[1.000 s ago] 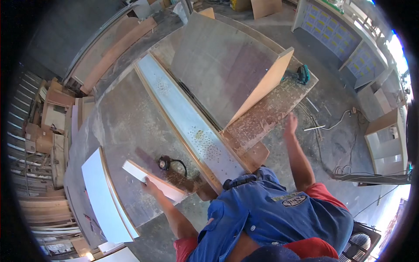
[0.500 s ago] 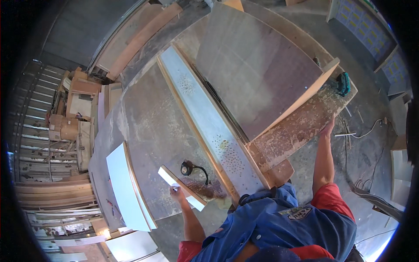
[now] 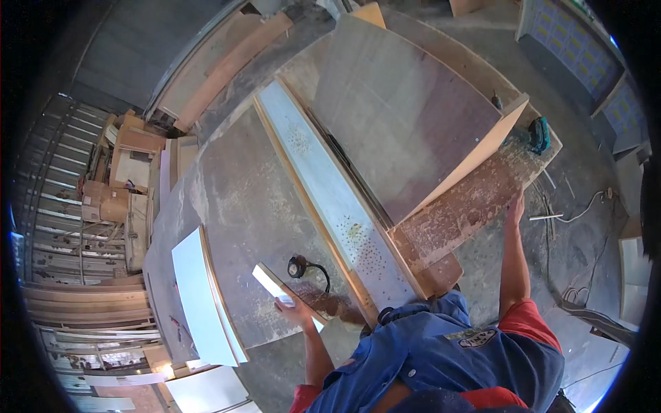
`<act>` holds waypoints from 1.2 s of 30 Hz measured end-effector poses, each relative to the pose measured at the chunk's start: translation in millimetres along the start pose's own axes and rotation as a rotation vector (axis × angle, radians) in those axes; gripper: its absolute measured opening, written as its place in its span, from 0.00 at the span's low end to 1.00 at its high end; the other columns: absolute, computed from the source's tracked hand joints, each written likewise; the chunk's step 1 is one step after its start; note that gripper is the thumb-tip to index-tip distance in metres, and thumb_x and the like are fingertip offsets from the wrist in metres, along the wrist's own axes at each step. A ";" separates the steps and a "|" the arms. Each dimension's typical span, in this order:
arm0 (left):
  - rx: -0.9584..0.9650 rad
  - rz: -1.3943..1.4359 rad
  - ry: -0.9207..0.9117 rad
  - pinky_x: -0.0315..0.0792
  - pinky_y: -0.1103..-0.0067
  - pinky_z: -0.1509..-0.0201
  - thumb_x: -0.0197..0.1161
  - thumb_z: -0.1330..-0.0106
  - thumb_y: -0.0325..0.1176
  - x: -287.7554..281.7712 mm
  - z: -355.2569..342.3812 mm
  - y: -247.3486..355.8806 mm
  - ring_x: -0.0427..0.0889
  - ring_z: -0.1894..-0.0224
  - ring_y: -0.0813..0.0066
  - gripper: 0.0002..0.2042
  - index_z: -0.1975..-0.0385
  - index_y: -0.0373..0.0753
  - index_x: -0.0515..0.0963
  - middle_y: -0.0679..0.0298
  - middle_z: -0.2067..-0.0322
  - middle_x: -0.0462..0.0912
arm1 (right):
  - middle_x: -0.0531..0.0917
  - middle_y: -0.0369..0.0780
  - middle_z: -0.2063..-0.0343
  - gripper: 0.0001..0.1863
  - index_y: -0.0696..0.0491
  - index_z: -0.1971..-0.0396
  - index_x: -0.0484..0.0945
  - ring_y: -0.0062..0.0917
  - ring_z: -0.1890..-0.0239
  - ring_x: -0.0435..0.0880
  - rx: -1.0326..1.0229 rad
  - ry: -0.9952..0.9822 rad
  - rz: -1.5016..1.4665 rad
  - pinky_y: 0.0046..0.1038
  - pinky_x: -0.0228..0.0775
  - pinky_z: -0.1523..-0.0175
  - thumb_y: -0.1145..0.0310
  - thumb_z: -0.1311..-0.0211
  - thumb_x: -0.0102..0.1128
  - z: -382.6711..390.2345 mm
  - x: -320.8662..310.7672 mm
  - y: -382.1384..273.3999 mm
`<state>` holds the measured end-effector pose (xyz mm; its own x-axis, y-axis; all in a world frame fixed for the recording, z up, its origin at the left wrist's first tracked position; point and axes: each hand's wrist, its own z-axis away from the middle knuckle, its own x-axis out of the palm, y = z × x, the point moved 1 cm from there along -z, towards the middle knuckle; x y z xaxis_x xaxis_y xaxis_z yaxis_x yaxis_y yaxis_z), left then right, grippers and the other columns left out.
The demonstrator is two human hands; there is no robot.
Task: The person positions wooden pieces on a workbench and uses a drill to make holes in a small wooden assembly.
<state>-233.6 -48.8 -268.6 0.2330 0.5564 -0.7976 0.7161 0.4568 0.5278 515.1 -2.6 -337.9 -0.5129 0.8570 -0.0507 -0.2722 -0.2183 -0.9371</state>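
Observation:
My left hand (image 3: 295,311) is closed around a narrow white-faced board with a wooden edge (image 3: 268,279), beside larger white panels (image 3: 196,289). A black round tool with a curved tail (image 3: 297,267) lies just above it. My right hand (image 3: 515,205) is at the outer edge of a worn brown board (image 3: 468,199), its fingers loosely extended; whether they touch the edge is hard to tell. Between my hands runs a long pale channel (image 3: 310,172) with wooden sides and scattered small dark dots.
A large plywood sheet (image 3: 406,117) lies on the wide work table (image 3: 227,172). A teal power tool (image 3: 539,135) sits at the right corner. Stacked boards (image 3: 89,301) and racks line the left. Cables (image 3: 585,213) run over the floor at right, near white cabinets (image 3: 630,275).
The view has turned, shifting the scene rightward in the picture. My right hand has moved along to the brown board's outer edge. My left hand still holds the narrow board.

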 end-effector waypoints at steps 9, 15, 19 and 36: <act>0.306 0.428 -0.288 0.53 0.59 0.27 0.61 0.37 0.38 -13.7 78.9 117.5 0.55 0.30 0.39 0.32 0.35 0.30 0.62 0.38 0.33 0.58 | 0.73 0.52 0.41 0.31 0.62 0.40 0.68 0.39 0.39 0.71 -0.253 0.105 0.214 0.35 0.60 0.34 0.48 0.25 0.40 128.2 -23.9 131.2; 0.461 0.372 -0.604 0.63 0.63 0.33 0.64 0.40 0.35 12.0 103.1 131.8 0.64 0.34 0.38 0.37 0.30 0.35 0.57 0.35 0.37 0.64 | 0.83 0.50 0.57 0.19 0.55 0.61 0.82 0.41 0.54 0.82 -0.229 -0.962 1.108 0.40 0.72 0.51 0.54 0.34 0.51 165.1 -143.2 301.2; 0.438 0.444 -0.707 0.63 0.64 0.33 0.64 0.41 0.35 17.5 99.4 142.5 0.65 0.35 0.38 0.36 0.31 0.34 0.59 0.34 0.37 0.63 | 0.85 0.50 0.63 0.18 0.53 0.63 0.84 0.40 0.57 0.84 -0.022 -1.151 0.936 0.40 0.74 0.54 0.55 0.42 0.57 251.6 -180.5 245.1; 0.684 0.895 -0.408 0.62 0.61 0.33 0.57 0.34 0.30 -70.0 90.0 377.2 0.70 0.37 0.50 0.18 0.47 0.28 0.74 0.45 0.40 0.72 | 0.84 0.49 0.59 0.14 0.54 0.57 0.82 0.44 0.54 0.83 -0.419 0.065 0.747 0.38 0.73 0.49 0.64 0.38 0.55 111.9 -132.0 58.0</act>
<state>79.5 22.1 -40.0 0.9300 0.1706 -0.3255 0.3659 -0.5127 0.7767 475.9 -180.6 -347.0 -0.3864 0.5849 -0.7131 0.4478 -0.5570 -0.6995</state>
